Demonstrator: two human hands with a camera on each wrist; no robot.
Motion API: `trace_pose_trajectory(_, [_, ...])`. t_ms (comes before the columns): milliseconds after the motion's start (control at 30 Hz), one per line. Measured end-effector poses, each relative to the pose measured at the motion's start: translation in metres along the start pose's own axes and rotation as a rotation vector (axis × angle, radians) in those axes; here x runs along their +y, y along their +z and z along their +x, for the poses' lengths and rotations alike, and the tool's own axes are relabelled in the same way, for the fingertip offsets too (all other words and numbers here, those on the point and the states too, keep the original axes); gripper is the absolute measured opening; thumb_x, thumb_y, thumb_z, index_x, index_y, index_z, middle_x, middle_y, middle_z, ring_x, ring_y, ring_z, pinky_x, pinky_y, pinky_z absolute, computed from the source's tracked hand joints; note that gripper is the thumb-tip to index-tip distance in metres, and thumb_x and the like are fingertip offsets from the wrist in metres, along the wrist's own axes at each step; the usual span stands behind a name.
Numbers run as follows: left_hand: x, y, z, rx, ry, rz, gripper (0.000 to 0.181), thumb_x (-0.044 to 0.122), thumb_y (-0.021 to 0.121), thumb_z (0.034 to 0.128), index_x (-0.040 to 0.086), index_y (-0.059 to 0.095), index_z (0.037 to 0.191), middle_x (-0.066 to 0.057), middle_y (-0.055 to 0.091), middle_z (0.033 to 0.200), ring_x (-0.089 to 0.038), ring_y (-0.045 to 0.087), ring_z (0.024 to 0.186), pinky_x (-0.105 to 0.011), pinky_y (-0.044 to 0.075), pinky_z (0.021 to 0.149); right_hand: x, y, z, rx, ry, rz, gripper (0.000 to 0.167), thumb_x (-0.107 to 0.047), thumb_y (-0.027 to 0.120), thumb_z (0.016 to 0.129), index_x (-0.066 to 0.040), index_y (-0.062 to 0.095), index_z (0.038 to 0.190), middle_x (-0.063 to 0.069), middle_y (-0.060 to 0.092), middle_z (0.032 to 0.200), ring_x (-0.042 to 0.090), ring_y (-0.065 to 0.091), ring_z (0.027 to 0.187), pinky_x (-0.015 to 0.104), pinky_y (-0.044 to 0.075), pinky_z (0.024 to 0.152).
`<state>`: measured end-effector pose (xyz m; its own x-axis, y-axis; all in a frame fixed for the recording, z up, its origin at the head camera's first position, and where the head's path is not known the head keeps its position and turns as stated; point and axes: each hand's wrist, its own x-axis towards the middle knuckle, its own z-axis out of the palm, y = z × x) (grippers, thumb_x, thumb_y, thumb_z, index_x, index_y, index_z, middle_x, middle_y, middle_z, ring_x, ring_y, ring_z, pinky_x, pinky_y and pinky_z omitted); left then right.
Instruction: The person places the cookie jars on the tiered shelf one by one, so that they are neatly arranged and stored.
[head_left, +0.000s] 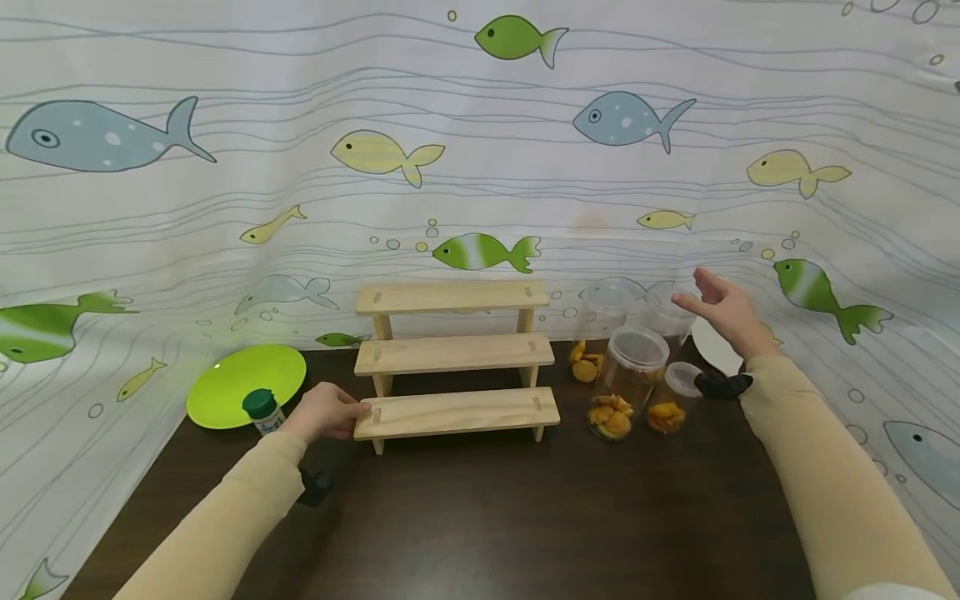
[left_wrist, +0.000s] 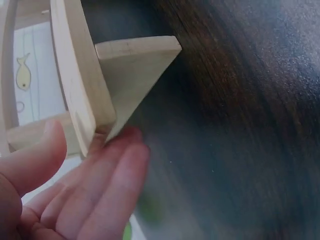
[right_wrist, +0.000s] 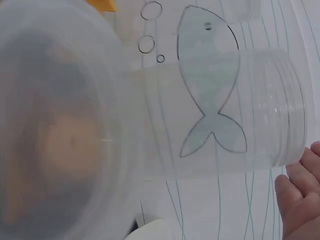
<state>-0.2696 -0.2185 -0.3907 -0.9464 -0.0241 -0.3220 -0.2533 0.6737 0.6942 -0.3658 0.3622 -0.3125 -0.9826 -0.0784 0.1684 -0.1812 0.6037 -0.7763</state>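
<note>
A three-tier wooden shelf [head_left: 459, 412] stands against the wall. My left hand [head_left: 326, 412] is at the left end of its lowest board; in the left wrist view, the extended fingers [left_wrist: 107, 185] touch the board's end from below and the thumb stands apart above. My right hand [head_left: 723, 312] is raised beside the back right clear jar [head_left: 670, 304], fingers extended and holding nothing. In the right wrist view that jar [right_wrist: 215, 115] looks empty, its rim end close to my fingertips; whether they touch I cannot tell.
Jars with orange snacks include a tall front jar [head_left: 630, 375], a back left jar [head_left: 600, 321] and a small jar [head_left: 667, 404]. A white plate [head_left: 716, 346] is behind my right wrist. A green plate [head_left: 243, 387] and a green-capped bottle [head_left: 262, 408] are at left.
</note>
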Motion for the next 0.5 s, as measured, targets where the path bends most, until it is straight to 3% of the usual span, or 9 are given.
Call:
trace_pose_trajectory(233, [-0.004, 0.0, 0.004, -0.041, -0.065, -0.169, 0.036, 0.013, 0.061, 0.0934, -0.019, 0.058, 0.11, -0.024, 0.07, 0.089, -0.024, 0.071, 0.075, -0.041, 0.059, 0.073, 0.01, -0.006, 0.004, -0.049, 0.016, 0.037, 0.085, -0.037, 0.059, 0.093, -0.003, 0.006, 0.151, 0.02, 0.01, 0.156, 0.039, 0.013, 0.142, 0.057, 0.019, 0.113])
trace_pose_trajectory(500, [-0.001, 0.0, 0.004, -0.041, -0.085, -0.18, 0.036, 0.011, 0.062, 0.092, -0.02, 0.057, 0.111, -0.023, 0.07, 0.087, -0.022, 0.07, 0.071, -0.041, 0.059, 0.073, 0.017, -0.003, 0.005, -0.129, 0.058, 0.018, 0.089, -0.04, 0.06, 0.092, -0.005, 0.004, 0.152, 0.019, 0.012, 0.156, 0.039, 0.013, 0.142, 0.059, 0.019, 0.112])
